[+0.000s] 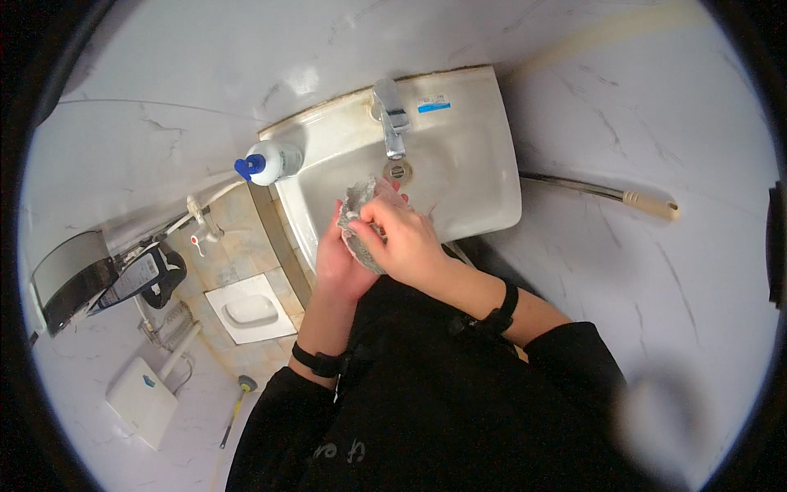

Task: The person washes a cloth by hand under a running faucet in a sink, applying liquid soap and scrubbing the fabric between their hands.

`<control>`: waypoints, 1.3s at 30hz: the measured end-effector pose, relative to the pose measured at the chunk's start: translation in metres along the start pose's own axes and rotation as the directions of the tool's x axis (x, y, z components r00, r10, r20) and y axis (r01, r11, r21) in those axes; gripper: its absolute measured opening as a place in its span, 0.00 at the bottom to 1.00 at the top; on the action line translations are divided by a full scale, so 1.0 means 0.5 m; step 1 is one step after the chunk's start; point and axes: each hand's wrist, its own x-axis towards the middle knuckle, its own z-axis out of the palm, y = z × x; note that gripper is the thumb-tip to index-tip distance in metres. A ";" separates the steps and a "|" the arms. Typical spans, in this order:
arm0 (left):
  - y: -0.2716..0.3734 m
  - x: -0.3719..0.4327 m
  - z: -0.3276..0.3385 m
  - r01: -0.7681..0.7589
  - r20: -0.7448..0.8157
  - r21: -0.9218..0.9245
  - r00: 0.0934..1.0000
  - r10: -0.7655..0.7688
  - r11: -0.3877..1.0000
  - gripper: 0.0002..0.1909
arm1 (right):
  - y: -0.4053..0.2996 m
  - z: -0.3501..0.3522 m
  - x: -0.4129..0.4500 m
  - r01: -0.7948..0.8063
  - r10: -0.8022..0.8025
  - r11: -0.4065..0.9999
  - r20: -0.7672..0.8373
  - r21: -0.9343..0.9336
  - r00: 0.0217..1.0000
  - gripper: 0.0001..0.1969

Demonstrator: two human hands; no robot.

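Observation:
Over the front part of a white ceramic washbasin [473, 203], my left hand [341, 264] cups a crumpled grey cloth [363, 246] from below. My right hand [399, 237] lies on top of the cloth, its thumb and curled fingers pinching a fold. Whitish patches, perhaps foam, show on the cloth near those fingers. Just beyond the hands is the round drain [398, 172], with the chrome faucet [391, 120] above it. A white pump bottle [273, 163] with a blue pump head stands on the basin's left rear corner.
A beige-ended handle [652, 206] leans at the right wall. Left are a wall tap [203, 230], a paper dispenser [77, 277], a squat toilet [251, 309], a white cistern [142, 400] and a plunger [240, 406]. A blue-and-white sticker [434, 104] marks the basin's back ledge.

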 end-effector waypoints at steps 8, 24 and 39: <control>-0.004 -0.024 -0.026 0.004 -0.124 -0.008 0.992 -0.005 1.000 0.27 | 0.027 -0.029 0.018 -0.099 0.099 0.995 0.004 0.000 0.995 0.10; -0.002 -0.022 -0.009 -0.005 -0.068 0.076 0.998 0.010 0.997 0.27 | 0.032 -0.003 0.029 -0.149 0.148 0.988 -0.040 -0.028 0.988 0.09; -0.023 -0.014 -0.037 -0.038 -0.159 0.207 0.985 0.072 0.978 0.28 | 0.069 0.015 0.039 -0.509 0.514 0.856 -0.046 0.092 0.856 0.10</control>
